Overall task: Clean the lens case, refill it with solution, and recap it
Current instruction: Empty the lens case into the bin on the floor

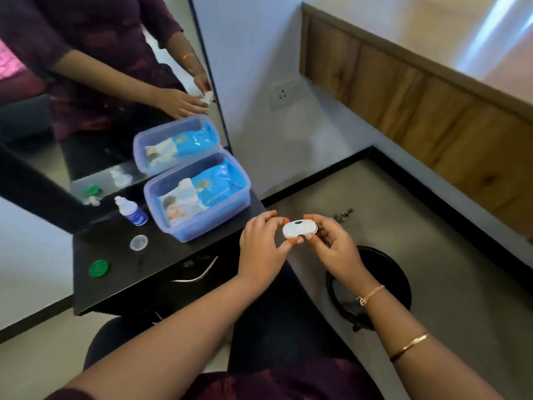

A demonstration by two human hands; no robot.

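Note:
Both my hands hold a white oval lens case [299, 229] in the air, just off the right edge of the black dresser top [161, 255]. My left hand [264, 241] pinches its left end and my right hand [331, 241] grips its right end. The case shows a dark spot on its upper face. On the dresser top lie a green cap [99, 268] at the left and a clear cap [138, 242] nearer the middle. A small solution bottle [130, 210] with a blue label stands open behind them.
A translucent purple tub [202, 223] holding a blue pack of wipes sits at the back right of the dresser top, against the mirror [86, 82]. A black bin [383, 284] stands on the floor under my right wrist. A wall socket [284, 93] is behind.

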